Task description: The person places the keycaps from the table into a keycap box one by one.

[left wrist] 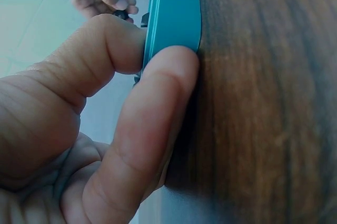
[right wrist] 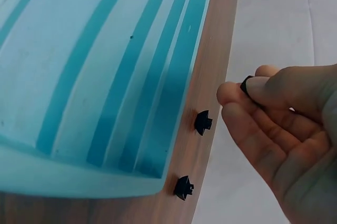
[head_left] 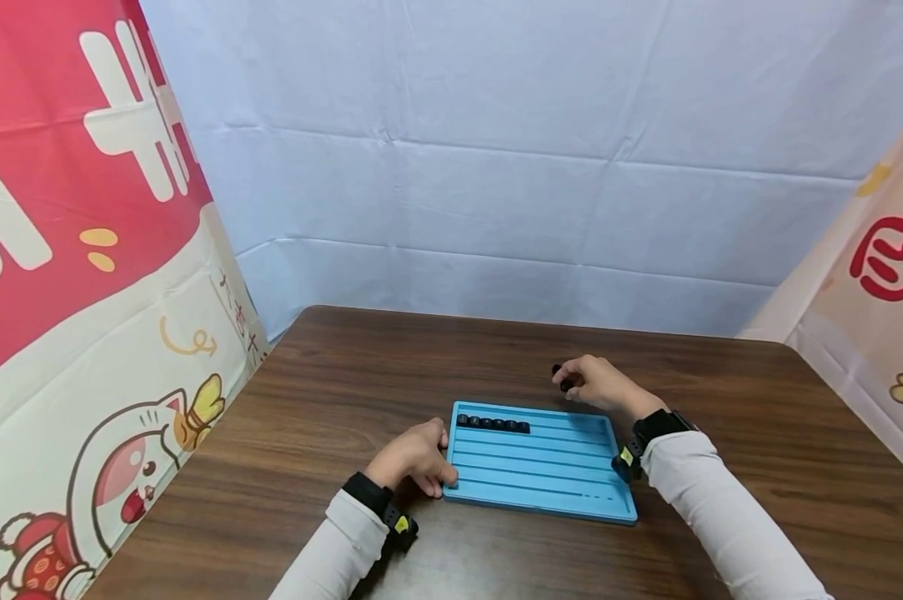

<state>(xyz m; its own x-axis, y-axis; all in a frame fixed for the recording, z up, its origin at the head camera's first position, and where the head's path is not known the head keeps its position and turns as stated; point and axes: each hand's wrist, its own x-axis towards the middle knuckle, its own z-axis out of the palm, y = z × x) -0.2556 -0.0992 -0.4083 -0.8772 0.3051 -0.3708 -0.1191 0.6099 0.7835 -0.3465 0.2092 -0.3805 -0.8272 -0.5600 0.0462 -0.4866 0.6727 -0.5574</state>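
A light blue ridged tray [head_left: 541, 467] lies on the table, with a row of black keycaps [head_left: 494, 424] in its top left channel. My left hand [head_left: 419, 456] holds the tray's left edge, thumb on the rim and a bent finger against the side wall [left wrist: 174, 13]. Beyond the tray's far edge, my right hand [head_left: 599, 383] pinches a small black keycap [right wrist: 245, 85] between thumb and fingertips. Under that hand, two loose black keycaps [right wrist: 202, 123] lie on the wood beside the tray in the right wrist view.
The brown wooden table [head_left: 346, 375] extends around the tray. A pale cloth [head_left: 496, 167] hangs behind it, with printed banners [head_left: 106, 333] at left and right. Each wrist wears a black strap [head_left: 657, 425] with a small camera.
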